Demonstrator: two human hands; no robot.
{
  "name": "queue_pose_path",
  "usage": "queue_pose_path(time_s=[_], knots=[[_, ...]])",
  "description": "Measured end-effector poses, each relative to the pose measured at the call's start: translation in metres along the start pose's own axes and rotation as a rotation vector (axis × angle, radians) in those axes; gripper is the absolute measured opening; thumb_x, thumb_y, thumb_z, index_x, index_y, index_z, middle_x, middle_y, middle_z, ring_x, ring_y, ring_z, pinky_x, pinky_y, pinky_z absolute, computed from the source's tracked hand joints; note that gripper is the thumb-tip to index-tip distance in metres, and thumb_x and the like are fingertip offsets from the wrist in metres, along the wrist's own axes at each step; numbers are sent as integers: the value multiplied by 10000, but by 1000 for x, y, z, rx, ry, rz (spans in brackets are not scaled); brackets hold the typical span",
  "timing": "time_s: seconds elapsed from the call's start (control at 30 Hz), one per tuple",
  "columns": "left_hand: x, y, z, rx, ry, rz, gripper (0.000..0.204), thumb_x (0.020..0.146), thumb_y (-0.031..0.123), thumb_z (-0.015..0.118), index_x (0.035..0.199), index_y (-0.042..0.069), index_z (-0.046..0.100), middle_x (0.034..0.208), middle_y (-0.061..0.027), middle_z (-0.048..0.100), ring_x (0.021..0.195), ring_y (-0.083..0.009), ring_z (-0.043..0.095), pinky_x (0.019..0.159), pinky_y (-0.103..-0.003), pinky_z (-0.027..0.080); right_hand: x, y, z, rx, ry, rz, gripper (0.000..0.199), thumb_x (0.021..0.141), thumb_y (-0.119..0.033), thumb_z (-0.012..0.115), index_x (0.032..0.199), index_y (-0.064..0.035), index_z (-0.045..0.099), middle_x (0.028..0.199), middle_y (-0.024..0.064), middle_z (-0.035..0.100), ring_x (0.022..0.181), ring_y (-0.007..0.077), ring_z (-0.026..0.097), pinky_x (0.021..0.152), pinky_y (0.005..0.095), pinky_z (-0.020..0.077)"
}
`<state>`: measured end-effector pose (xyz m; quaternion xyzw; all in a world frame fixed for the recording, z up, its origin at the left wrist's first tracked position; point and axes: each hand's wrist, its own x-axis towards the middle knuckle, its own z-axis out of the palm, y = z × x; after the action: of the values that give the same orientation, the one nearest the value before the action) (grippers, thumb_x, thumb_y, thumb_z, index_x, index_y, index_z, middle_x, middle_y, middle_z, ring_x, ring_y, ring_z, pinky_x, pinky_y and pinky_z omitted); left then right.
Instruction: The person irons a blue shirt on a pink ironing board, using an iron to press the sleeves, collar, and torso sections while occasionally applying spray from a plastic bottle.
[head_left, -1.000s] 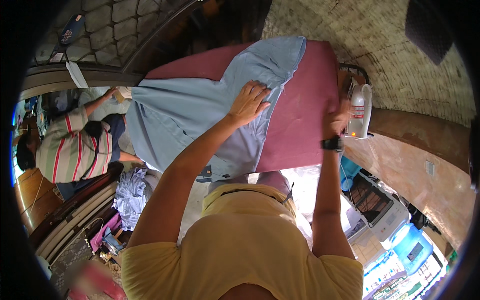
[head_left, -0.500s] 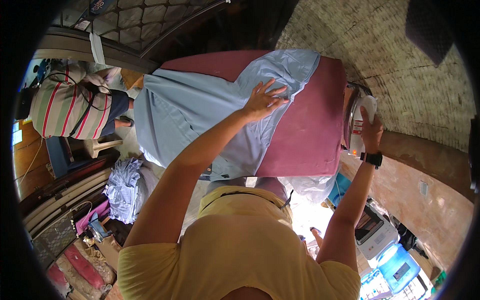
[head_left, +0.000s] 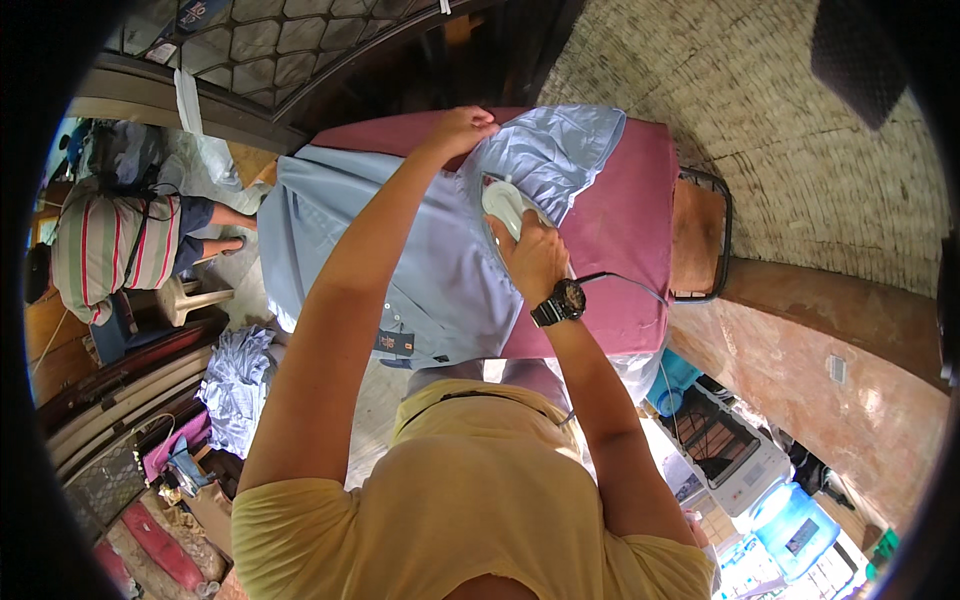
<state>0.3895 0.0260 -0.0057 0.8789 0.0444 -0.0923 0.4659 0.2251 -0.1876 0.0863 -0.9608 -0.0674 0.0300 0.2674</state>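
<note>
A light blue shirt [head_left: 400, 250] lies spread over a maroon-covered ironing board [head_left: 625, 260], its short sleeve [head_left: 560, 140] fanned out toward the far right. My right hand [head_left: 535, 262] is closed around the handle of a white clothes iron [head_left: 508, 207], which rests on the shirt near the base of the sleeve. Its cord runs off to the right from beside my wrist. At the board's far side, my left hand [head_left: 468, 130] has its fingers pinched together on the shirt's edge by the sleeve. A dark tag [head_left: 394, 343] hangs at the shirt's near edge.
Beyond the board's right end is a black-framed iron rest [head_left: 700, 238]. A person in a striped shirt [head_left: 120, 245] bends over at the left, near a stool [head_left: 190, 300]. Crumpled blue clothes [head_left: 238, 385] hang lower left. A washing machine [head_left: 740, 460] stands lower right.
My right hand has brought the iron from the rest leftward onto the shirt. My left hand has moved to the far edge, going from spread flat to pinching the cloth. The person at left has shifted.
</note>
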Motion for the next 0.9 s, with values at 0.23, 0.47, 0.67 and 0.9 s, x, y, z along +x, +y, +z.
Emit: queue_pose_path(time_s=[0.23,0.47,0.67,0.9], knots=[[4,13,25,-71,39,44,359,769,171,793,1070,73,622,1076,-111,698,1005,-234,661,863,-365,503,14,12,14,104,143,103,554,932,-497,594,863,53,598,644,268,630,613,463,644,537,518,515],[4,-11,-9,-661,250,55,109,880,-8,642,954,56,593,1018,-95,709,909,-159,655,827,-289,512,89,-13,28,112,156,96,585,919,-516,594,866,66,605,731,306,647,684,480,657,599,540,538],[-63,-39,-25,416,-4,2,353,820,369,764,923,52,648,920,-74,654,887,-247,641,853,-362,498,131,-23,32,150,74,75,609,905,-540,587,937,67,627,866,316,673,844,472,678,733,530,559],[-88,-42,-27,418,57,23,304,691,288,839,871,105,675,869,-30,627,995,-238,600,912,-377,463,86,-27,19,218,-165,-101,643,894,-547,608,953,93,626,834,340,657,833,500,658,737,533,533]])
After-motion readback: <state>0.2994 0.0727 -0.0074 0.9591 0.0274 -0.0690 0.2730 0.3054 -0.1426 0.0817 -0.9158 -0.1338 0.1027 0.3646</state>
